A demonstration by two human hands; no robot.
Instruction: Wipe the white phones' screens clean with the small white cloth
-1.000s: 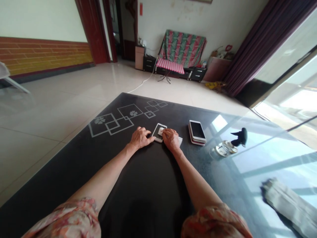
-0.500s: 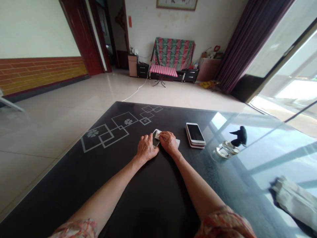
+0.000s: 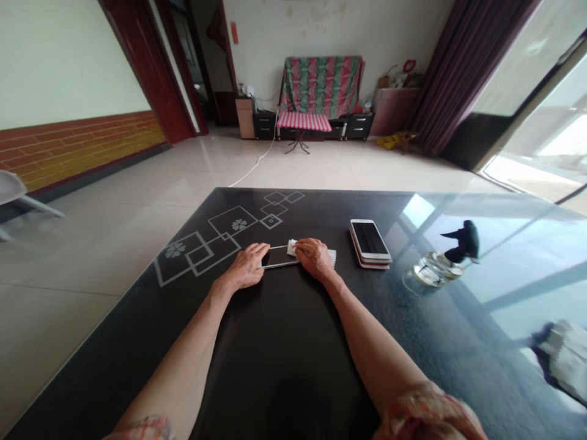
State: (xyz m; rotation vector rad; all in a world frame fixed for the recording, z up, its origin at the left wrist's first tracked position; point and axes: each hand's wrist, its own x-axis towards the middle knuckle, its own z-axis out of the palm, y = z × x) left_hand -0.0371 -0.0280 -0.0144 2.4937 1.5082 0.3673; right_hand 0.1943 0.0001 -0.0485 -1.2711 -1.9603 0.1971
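Observation:
A smartphone (image 3: 279,257) with a dark screen and pale edges lies sideways on the black table, between my hands. My left hand (image 3: 244,269) is closed around its left end, thumb at the near edge and fingers at the far edge. Pressed against the phone's right end is a white wiping cloth (image 3: 291,247) with a zigzag edge, bunched under the closed fingers of my right hand (image 3: 314,259). Part of the cloth sticks out to the right of that hand. The phone's right end is hidden by the hand and cloth.
Right of my hands, a stack of phones (image 3: 370,243) lies with a white one on top. Beyond it stands a clear spray bottle (image 3: 438,267) with a black trigger head. A crumpled grey cloth (image 3: 568,354) lies at the right edge of the glossy table (image 3: 284,342).
The phone has turned from pointing away from me to lying sideways. My left hand has moved left with its end, while my right hand keeps the cloth on it. The view has shifted slightly.

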